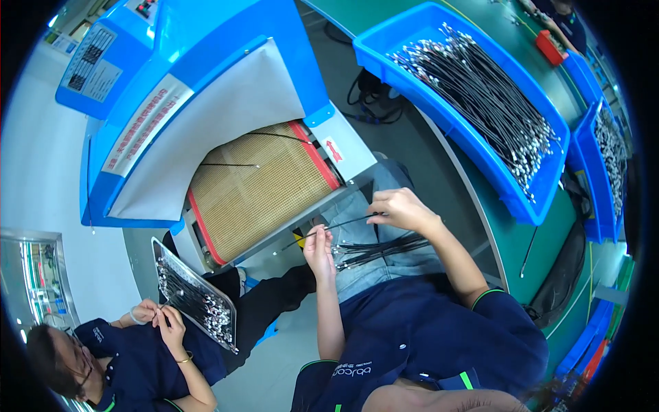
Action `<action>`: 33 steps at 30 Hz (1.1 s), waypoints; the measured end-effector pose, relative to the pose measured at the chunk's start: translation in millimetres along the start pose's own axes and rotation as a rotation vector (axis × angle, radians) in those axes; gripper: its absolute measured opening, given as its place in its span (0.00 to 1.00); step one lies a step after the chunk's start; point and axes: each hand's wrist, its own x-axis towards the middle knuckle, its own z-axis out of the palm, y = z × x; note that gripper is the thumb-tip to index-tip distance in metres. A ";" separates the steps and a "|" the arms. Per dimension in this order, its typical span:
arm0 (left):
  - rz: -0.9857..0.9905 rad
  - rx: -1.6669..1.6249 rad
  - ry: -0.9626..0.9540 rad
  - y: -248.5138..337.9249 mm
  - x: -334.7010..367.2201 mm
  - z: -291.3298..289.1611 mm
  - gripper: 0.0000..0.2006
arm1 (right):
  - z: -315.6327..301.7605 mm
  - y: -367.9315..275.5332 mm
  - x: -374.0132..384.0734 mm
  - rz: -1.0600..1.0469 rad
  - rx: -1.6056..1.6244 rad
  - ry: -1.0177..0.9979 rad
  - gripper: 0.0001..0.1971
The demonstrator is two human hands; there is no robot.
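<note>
A thin black cable (350,221) with a small pale connector at its end runs slantwise between my two hands above my lap. My left hand (319,253) pinches it nearer its free end, which sticks out to the left toward the conveyor. My right hand (403,209) has its fingers closed on the other end, and that tip is hidden in the grip. Just below, a loose bundle of similar black cables (388,250) with silvery ends lies across my thighs.
Ahead stands a blue machine (274,20) with a mesh conveyor belt (254,189) carrying two cables. To the right, a blue bin (446,113) full of cables sits on a green table (498,230). At the left, a co-worker's hands (165,319) work over a tray (233,302) of cables.
</note>
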 end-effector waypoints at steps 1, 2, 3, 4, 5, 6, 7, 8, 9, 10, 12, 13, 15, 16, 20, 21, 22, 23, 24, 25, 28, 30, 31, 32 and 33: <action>-0.005 -0.003 0.009 0.9 0.2 0.8 0.08 | 2.6 -2.5 4.0 0.008 -0.005 -0.025 0.09; -0.006 -0.004 0.014 2.0 1.0 1.5 0.08 | 5.8 -4.4 8.1 0.016 -0.009 -0.049 0.08; -0.006 0.007 0.032 3.4 1.3 1.8 0.08 | 9.1 -5.4 12.3 0.023 -0.014 -0.073 0.08; 0.005 0.008 0.008 5.3 2.6 1.7 0.08 | 11.7 -5.5 15.3 0.051 0.006 -0.096 0.07; 0.005 0.002 0.006 7.0 3.9 1.3 0.08 | 13.9 -5.1 17.4 0.036 0.008 -0.056 0.07; 0.006 0.017 -0.016 9.1 5.2 0.2 0.09 | 16.4 -5.4 18.4 0.037 0.019 -0.029 0.07; 0.000 0.032 -0.027 11.3 7.7 -1.0 0.09 | 18.8 -5.6 20.5 0.053 0.034 -0.010 0.07; 0.000 0.040 -0.045 13.1 9.6 -2.8 0.10 | 21.0 -5.8 23.2 0.051 0.034 0.012 0.07; -0.020 0.064 -0.054 14.5 11.2 -5.2 0.11 | 23.1 -6.3 26.3 0.065 0.040 0.023 0.08; -0.037 0.081 -0.069 14.8 12.0 -7.8 0.12 | 24.7 -6.7 29.3 0.080 0.045 0.034 0.08; -0.035 0.163 -0.124 11.9 12.3 -13.4 0.14 | 28.5 -7.0 38.8 0.130 0.072 0.003 0.07; -0.076 0.265 -0.123 8.9 9.7 -16.8 0.13 | 29.8 -6.0 44.3 0.159 0.082 -0.008 0.07; -0.087 0.379 -0.199 -0.8 2.4 -21.9 0.13 | 35.6 -4.7 58.3 0.169 0.090 0.022 0.07; -0.118 0.460 -0.215 -6.9 -2.9 -23.1 0.13 | 40.0 -4.6 66.4 0.176 0.101 0.030 0.08; 0.000 0.874 -0.445 -23.6 -23.5 -25.8 0.20 | 56.4 -4.2 98.0 0.239 0.123 0.066 0.08; 0.040 0.976 -0.497 -25.8 -29.8 -25.4 0.22 | 58.8 -3.4 105.9 0.238 0.131 0.075 0.07; 0.136 1.067 -0.547 -27.3 -34.7 -24.7 0.24 | 61.1 -2.9 113.6 0.253 0.136 0.070 0.07; 0.102 1.135 -0.590 -28.9 -37.8 -23.4 0.27 | 63.4 -2.5 120.8 0.267 0.142 0.064 0.07; 0.126 1.192 -0.634 -30.1 -41.3 -22.2 0.29 | 65.5 -1.9 127.5 0.266 0.144 0.081 0.07; 0.153 1.249 -0.678 -31.0 -43.3 -21.3 0.32 | 67.6 -1.1 133.7 0.272 0.131 0.086 0.06; 0.235 1.418 -0.732 -34.9 -46.5 -20.3 0.37 | 75.6 3.2 149.3 0.265 0.082 0.117 0.06; 0.287 1.488 -0.731 -39.1 -47.4 -20.4 0.37 | 82.2 6.3 156.0 0.279 0.017 0.102 0.07; 0.296 1.517 -0.731 -41.6 -46.6 -20.2 0.37 | 85.0 7.4 158.5 0.289 0.017 0.098 0.08; 0.350 1.532 -0.715 -44.0 -45.3 -19.9 0.37 | 87.0 8.5 161.1 0.298 0.016 0.095 0.08; 0.294 1.559 -0.725 -46.2 -43.5 -19.3 0.37 | 88.8 9.0 163.0 0.319 0.014 0.084 0.08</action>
